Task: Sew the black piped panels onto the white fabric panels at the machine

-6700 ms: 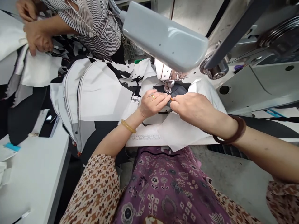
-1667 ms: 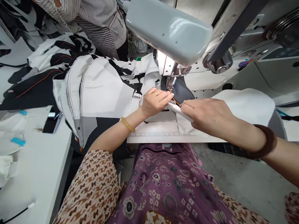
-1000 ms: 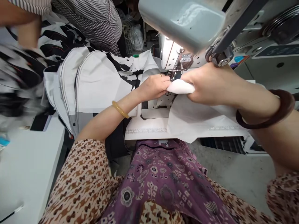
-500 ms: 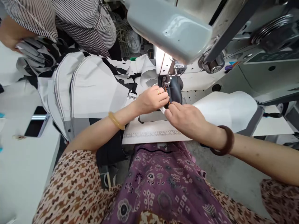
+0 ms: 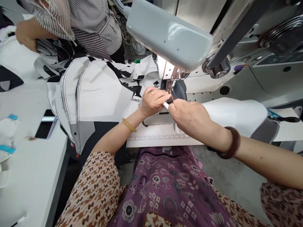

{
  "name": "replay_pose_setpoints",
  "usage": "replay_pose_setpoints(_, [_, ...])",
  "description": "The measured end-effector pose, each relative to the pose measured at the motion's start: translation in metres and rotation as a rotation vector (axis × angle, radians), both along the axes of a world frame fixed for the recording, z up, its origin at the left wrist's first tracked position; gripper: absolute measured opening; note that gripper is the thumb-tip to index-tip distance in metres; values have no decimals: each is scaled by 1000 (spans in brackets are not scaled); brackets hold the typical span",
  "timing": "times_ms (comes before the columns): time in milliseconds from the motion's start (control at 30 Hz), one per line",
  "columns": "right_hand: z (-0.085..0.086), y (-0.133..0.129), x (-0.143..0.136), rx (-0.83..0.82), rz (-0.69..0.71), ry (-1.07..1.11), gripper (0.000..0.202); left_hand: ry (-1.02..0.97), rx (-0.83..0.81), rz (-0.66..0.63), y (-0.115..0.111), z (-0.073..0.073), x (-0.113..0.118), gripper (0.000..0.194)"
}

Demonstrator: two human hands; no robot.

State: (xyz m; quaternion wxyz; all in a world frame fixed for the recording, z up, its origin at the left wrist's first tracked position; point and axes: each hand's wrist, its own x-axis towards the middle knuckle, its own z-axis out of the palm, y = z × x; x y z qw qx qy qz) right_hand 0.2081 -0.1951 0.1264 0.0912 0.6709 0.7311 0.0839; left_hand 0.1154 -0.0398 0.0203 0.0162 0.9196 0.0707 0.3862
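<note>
My left hand (image 5: 155, 101), with a ring and a yellow bangle at its wrist, is closed on the near edge of a fabric piece just in front of the presser foot (image 5: 169, 85). Beside it my right hand (image 5: 190, 116) is closed with the fingertips pinching the same piece, whose white rolled edge (image 5: 166, 105) shows between the hands. A thin orange strip (image 5: 171, 96) runs from the foot toward my right fingers. Black material (image 5: 179, 90) lies behind the foot, and a white panel (image 5: 234, 113) spreads out past my right hand. My fingers partly hide the fabric.
The sewing machine's grey lamp housing (image 5: 170, 34) hangs above the hands. Stacked white panels (image 5: 99, 91) lie at left, near a phone (image 5: 46, 124) on the white table (image 5: 28, 176). A ruler strip (image 5: 158, 137) lines the front edge. A co-worker's hand (image 5: 28, 36) handles fabric at upper left.
The whole view has shifted slightly. Both hands keep their hold near the foot, and the white edge between them shows more. The co-worker's arm has moved over the fabric at left.
</note>
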Motion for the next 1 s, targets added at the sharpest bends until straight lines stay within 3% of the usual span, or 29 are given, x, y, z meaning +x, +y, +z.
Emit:
replay_pose_setpoints(200, [-23,-8,-19,58,-39,-40,32,68,-71,-55,-10,15,-21,30])
replay_pose_setpoints(333, [-58,-25,-27,-33,-170,71,27,-92,-253,153,-42,11,-21,22])
replay_pose_setpoints(400, [-77,-36,-24,-146,-223,150,31,-227,-413,304,-62,1,-12,20])
replay_pose_setpoints(500, [-104,-60,-14,-273,-253,211,37,-428,-750,454,-91,-18,3,36])
replay_pose_setpoints(633, [-136,-99,-10,-365,-336,346,42,-472,-1318,496,-111,-34,6,55])
replay_pose_setpoints(700, [-149,-117,-9,-372,-363,491,51,-366,-1582,460,-113,-36,2,47])
replay_pose_setpoints(767, [-160,-133,-2,-373,-357,755,58,-271,-1742,405,-114,-34,-2,33])
replay_pose_setpoints(833, [-168,-153,14,-322,-390,1037,52,-235,-1875,256,-118,-28,-4,33])
replay_pose_setpoints(900, [-174,-174,37,-134,-565,1157,43,-234,-2090,24,-125,-22,-5,44])
replay_pose_setpoints(933, [-175,-184,50,53,-740,1138,43,-233,-2229,-119,-130,-21,-5,50])
replay_pose_setpoints(967, [-175,-191,62,204,-905,1115,43,-227,-2342,-206,-135,-20,-4,51])
replay_pose_setpoints(1000, [-174,-196,74,261,-949,1060,40,-240,-2410,-249,-138,-22,-3,48])
